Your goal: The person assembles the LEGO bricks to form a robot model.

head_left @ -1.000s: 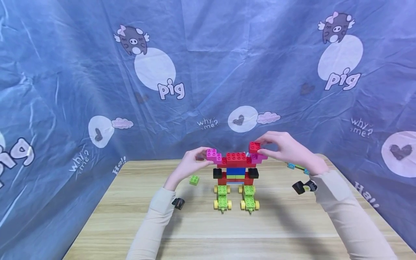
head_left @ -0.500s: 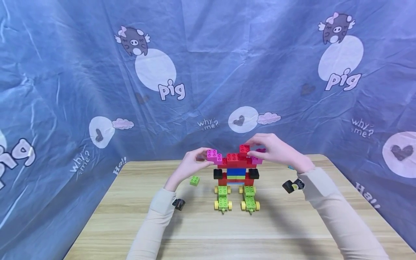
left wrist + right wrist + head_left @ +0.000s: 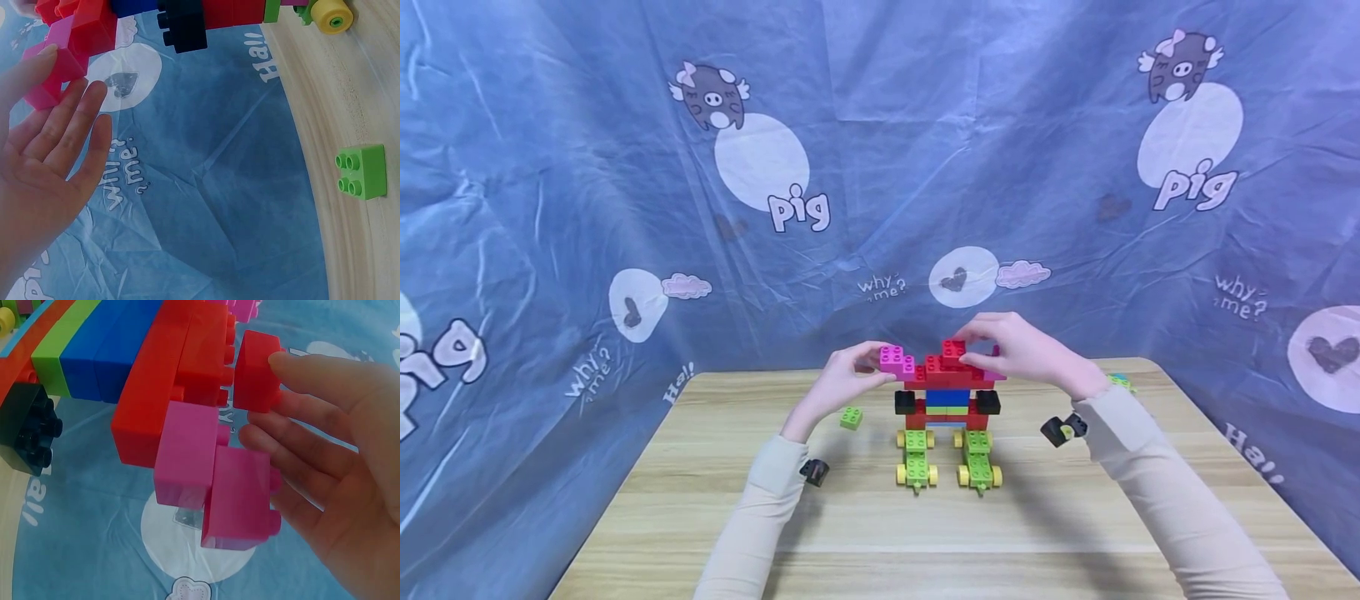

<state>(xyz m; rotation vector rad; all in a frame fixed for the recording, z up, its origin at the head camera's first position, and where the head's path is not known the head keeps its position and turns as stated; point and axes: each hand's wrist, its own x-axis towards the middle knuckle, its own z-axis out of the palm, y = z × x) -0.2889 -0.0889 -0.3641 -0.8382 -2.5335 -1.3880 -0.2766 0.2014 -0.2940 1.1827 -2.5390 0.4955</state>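
Note:
A figure of toy building bricks stands upright on two green wheeled bases (image 3: 917, 468) with yellow wheels. Its body stacks red, green and blue bricks (image 3: 947, 398), with a black brick (image 3: 905, 402) on either side. My left hand (image 3: 842, 383) pinches the stepped pink bricks (image 3: 892, 360) at the figure's left end, thumb on one face and fingers behind. With thumb and fingers, my right hand (image 3: 1022, 354) pinches a loose red brick (image 3: 256, 370). In the right wrist view a narrow gap separates it from the studs of the top red brick (image 3: 203, 356). Pink bricks (image 3: 234, 500) step outward at the right end.
A loose green brick (image 3: 851, 417) lies on the wooden table (image 3: 715, 500), left of the figure. Behind the right forearm, a small green and blue piece (image 3: 1122, 382) lies near the back edge. A blue printed cloth (image 3: 880, 167) hangs behind the table.
My right hand has carried the red brick leftward and slightly down, from above the right pink bricks to over the figure's top middle. My left hand keeps its place on the pink bricks.

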